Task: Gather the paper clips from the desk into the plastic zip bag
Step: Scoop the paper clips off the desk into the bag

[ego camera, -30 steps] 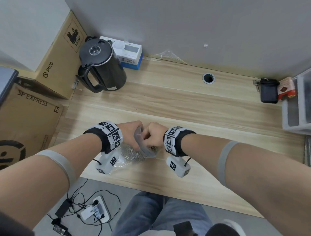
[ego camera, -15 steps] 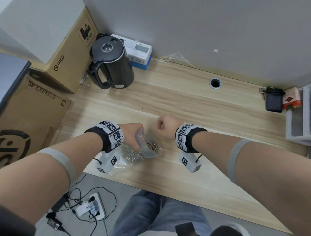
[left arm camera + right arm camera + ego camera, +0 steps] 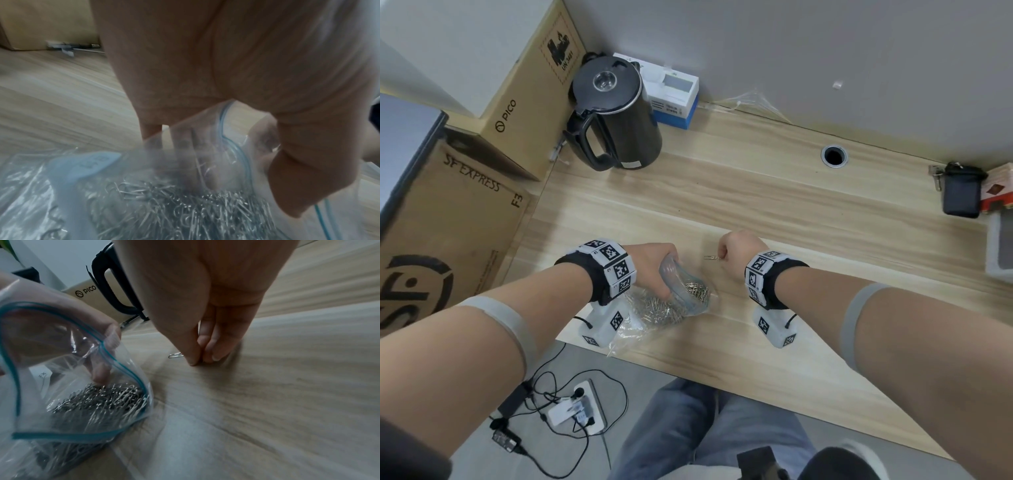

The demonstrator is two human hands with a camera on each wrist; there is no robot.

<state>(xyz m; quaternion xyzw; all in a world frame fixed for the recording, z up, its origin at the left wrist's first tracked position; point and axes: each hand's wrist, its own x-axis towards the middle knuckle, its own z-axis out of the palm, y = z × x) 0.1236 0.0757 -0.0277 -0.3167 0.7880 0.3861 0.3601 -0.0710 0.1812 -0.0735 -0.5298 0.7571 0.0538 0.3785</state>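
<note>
Hands at work: the left hand point(image 3: 654, 263) grips the zip bag point(image 3: 82, 394) by its rim, mouth held wide, clips heaped inside; the right hand point(image 3: 205, 331) pinches thumb and fingertips point(image 3: 216, 353) down on the tabletop point(image 3: 791, 219) against a lone paper clip point(image 3: 175, 355). Step judged: picking up a last stray. Next: lift it and carry it across into the nearby mouth. Open tabletop lies between; kettle point(image 3: 616, 113) stands well apart, near edge close behind the bag.

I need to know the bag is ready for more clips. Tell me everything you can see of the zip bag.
The zip bag is clear, crinkly plastic with a teal zip strip along its rim. Its mouth gapes open, held by the left hand, whose fingers reach inside. It rests on the wooden desk, near the front edge, holding a heap of silver paper clips.
</note>
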